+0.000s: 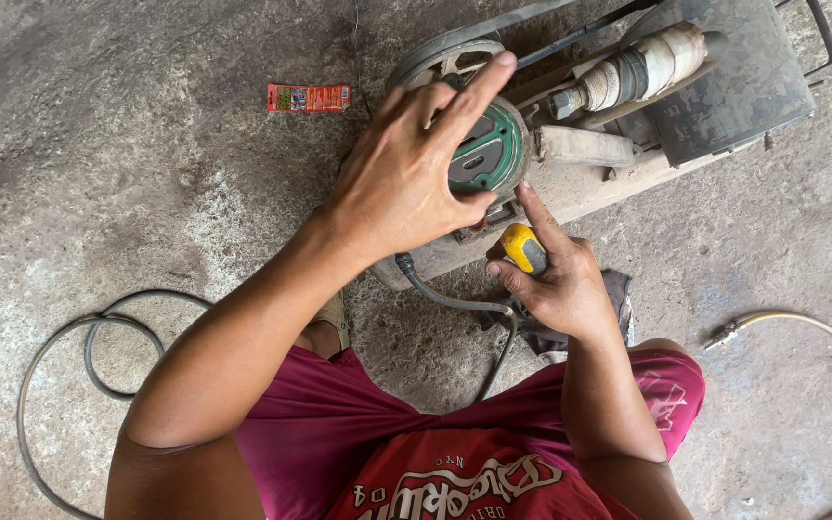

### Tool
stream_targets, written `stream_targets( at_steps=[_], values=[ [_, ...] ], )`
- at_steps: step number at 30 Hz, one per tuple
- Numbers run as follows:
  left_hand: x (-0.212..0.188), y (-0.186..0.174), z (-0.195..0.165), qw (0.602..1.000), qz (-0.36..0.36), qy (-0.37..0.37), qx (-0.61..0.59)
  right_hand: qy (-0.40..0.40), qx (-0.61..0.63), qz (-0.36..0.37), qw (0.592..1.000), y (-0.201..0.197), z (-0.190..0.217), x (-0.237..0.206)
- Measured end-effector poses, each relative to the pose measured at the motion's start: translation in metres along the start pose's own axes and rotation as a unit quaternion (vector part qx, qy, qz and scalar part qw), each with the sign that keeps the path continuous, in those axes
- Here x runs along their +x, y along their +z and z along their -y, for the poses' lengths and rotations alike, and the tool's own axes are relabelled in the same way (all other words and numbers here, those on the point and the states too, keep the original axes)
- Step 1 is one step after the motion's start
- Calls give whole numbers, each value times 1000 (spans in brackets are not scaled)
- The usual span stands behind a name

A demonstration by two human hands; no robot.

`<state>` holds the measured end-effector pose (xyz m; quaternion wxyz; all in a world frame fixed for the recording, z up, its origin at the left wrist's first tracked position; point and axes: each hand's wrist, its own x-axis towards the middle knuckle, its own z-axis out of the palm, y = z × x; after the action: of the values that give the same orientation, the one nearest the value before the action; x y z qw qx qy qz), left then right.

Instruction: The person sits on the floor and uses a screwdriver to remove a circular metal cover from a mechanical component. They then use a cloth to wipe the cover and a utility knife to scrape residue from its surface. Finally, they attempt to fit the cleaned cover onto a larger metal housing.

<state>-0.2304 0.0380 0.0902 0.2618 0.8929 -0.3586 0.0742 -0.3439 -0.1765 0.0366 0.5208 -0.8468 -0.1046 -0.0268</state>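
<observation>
Nearest, at six o'clock, the person's red-clad knees frame a dark rag (541,332) on the concrete floor (146,144). Just above it the right hand (556,284) is clenched round the yellow handle of a screwdriver (525,248), forefinger stretched along it toward twelve o'clock; the shaft is hidden, so where the tip sits cannot be told. At eleven o'clock from that hand the left hand (411,173) lies spread over a round green cover (486,152) on a grimy machine (628,125), thumb at its lower edge and fingers loose, pressing rather than gripping. The cover looks like stiff metal, light enough for one hand, probably oily and slippery; its rim seems the safest place to take hold. A grey hose (455,300) runs out from under the machine toward six o'clock. Room is tight at one o'clock, where a pale pipe (642,67) and a belt wheel (440,60) crowd the cover. Open floor lies at nine o'clock, past coiled hose (89,342), and at three o'clock, short of a tan hose (820,332). Farther off, at eleven o'clock, lies a small red packet (308,96).
</observation>
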Motion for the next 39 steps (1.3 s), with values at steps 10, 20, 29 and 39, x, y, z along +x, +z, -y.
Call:
stream_targets(
  at_steps=[10, 20, 29, 39],
  values=[
    [-4, -27, 2, 997, 25, 73, 8, -6, -4, 5, 1000, -1, 0, -1],
    [1, -27, 17, 992, 27, 94, -81, 4, -5, 2, 1000, 1, 1, -2],
    [0, -9, 9, 999, 35, -8, -13, 4, -7, 3, 1000, 0, 0, -2],
    [4, -16, 16, 992, 36, 98, -78, -12, 5, 8, 1000, -1, -1, -2]
  ],
)
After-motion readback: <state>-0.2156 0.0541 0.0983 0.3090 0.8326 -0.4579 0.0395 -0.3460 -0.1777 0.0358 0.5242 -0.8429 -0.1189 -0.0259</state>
